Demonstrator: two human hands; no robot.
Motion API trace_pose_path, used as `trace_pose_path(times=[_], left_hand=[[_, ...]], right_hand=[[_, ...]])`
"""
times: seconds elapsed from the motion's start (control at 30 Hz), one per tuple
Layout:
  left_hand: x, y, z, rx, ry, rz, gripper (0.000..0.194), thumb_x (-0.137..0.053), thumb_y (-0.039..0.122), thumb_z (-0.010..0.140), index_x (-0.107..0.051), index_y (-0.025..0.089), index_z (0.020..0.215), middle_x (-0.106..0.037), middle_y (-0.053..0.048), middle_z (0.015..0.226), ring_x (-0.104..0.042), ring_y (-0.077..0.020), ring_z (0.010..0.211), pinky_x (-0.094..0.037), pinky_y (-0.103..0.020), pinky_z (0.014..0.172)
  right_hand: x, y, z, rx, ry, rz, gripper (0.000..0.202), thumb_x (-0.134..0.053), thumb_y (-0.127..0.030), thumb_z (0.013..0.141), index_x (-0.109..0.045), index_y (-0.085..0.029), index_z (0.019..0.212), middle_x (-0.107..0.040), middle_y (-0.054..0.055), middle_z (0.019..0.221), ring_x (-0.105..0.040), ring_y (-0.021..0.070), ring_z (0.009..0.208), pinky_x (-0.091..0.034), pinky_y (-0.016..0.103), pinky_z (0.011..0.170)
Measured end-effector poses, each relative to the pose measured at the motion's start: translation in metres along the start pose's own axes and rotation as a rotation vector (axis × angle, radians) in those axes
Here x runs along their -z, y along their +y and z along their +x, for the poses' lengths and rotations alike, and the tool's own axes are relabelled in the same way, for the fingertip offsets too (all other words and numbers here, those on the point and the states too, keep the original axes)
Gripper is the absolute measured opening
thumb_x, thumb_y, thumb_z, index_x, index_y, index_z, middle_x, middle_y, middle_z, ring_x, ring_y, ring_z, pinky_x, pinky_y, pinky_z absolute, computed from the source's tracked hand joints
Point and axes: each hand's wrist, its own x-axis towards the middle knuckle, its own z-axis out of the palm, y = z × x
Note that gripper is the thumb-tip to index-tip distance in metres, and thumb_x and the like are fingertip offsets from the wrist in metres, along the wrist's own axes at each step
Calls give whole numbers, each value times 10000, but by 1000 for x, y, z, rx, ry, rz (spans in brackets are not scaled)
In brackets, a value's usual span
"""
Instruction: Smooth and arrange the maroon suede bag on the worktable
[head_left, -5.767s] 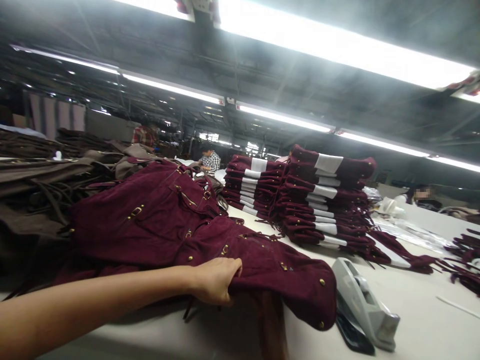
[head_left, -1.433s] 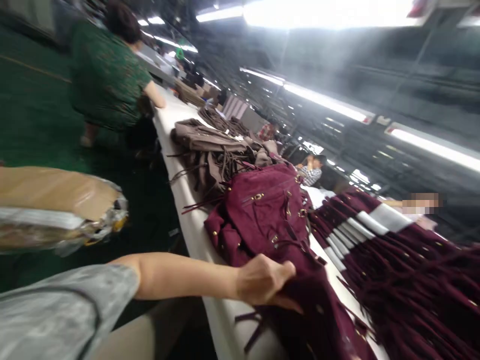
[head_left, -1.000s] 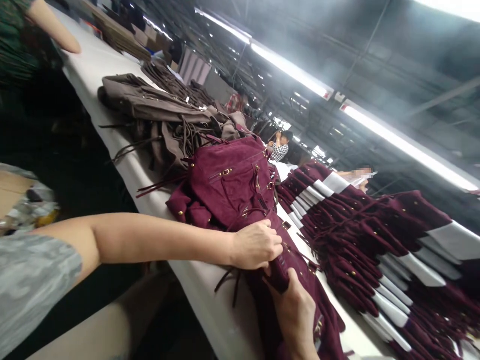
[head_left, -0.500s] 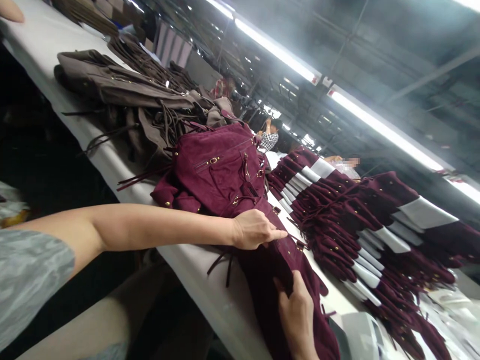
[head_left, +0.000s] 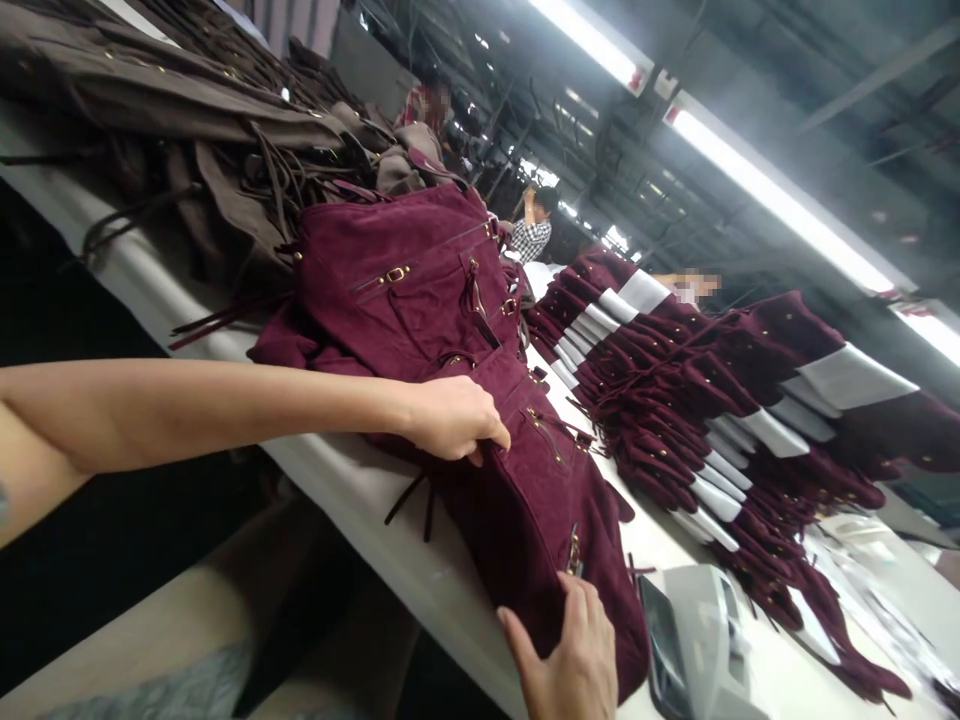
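Looks like the step in hand is straightening out the top maroon suede bag on the worktop — getting it flat and squared up. The left hand has its fingers clenched on a fold of the suede near the middle of the bag, while the right hand sits at the bag's near end with fingers spread flat against it, pressing rather than gripping. The bag lies at the worktop's front edge, partly on the heap of the same maroon bags, with the brown bags behind and a tidy stack of folded maroon pieces to the right. A grey tape dispenser is just beside the right hand.

Next move, I'd guess, needs both hands pulling apart to take out the slack.

Compared with half a second ago, the right hand has slid down from pinching mid-bag to the near end — and the left has gone from pointing to gripping.
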Motion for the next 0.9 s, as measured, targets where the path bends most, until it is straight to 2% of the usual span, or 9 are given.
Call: trace_pose_path(times=[0.1,0.27,0.37,0.43,0.53,0.63,0.7,0.8,0.9], left_hand=[[-2,-4,6,19,-27,-15,338,-706,147,721,-732,326,1006,-729,22,741,-645,-178,689,-335,-252,562],[-7,-8,0,-28,3,48,324,-715,158,755,-721,313,1039,-718,21,720,-642,-177,676,-310,-260,540],[-13,-6,-3,-69,71,96,268,-670,146,792,-701,282,1021,-685,12,734,-608,-168,656,-327,-265,558],[-17,2,-2,-112,149,195,225,-613,143,846,-675,237,1041,-660,-28,819,-590,-184,718,-359,-286,616],[-24,17,3,-232,229,289,188,-577,147,889,-636,201,1059,-632,-71,918,-564,-212,842,-371,-323,711],[-32,22,10,-289,192,249,74,-682,207,843,-629,192,892,-639,-43,867,-561,-203,820,-347,-326,677],[-35,16,14,-253,173,183,130,-729,220,805,-607,189,772,-643,-12,806,-567,-182,764,-333,-317,635],[-39,1,16,-162,130,69,149,-752,218,777,-612,206,729,-654,29,778,-594,-156,749,-340,-295,616],[-42,-10,14,-111,69,-21,127,-763,234,768,-636,232,754,-670,56,813,-627,-147,803,-355,-268,624]], right_hand=[[0,-3,10,-15,6,-57,521,-432,-642,904,-471,-157,1091,-578,142,991,-557,307,901,-452,428,802],[-5,4,28,38,11,-108,173,-435,-364,968,-458,-206,901,-535,45,778,-551,230,726,-413,345,678],[-12,14,39,144,-16,-27,154,-428,-236,957,-430,-224,803,-506,6,701,-525,183,636,-362,305,604],[-16,20,46,190,-36,23,171,-426,-201,945,-433,-225,776,-506,-1,680,-514,171,616,-354,295,593],[-18,24,52,153,-64,114,142,-457,-255,949,-474,-216,814,-543,-4,707,-539,162,637,-381,280,599],[-7,31,50,57,-139,108,194,-518,-402,939,-515,-215,890,-588,12,810,-576,184,736,-429,297,655],[6,40,44,16,-210,38,300,-589,-513,885,-550,-222,945,-610,39,934,-586,230,878,-456,358,773],[28,58,31,-8,-276,-34,478,-659,-597,800,-572,-250,1117,-577,75,1200,-526,298,1129,-409,473,966],[40,67,20,-40,-350,-37,585,-706,-580,762,-540,-273,1231,-551,75,1276,-513,308,1185,-422,467,971]])
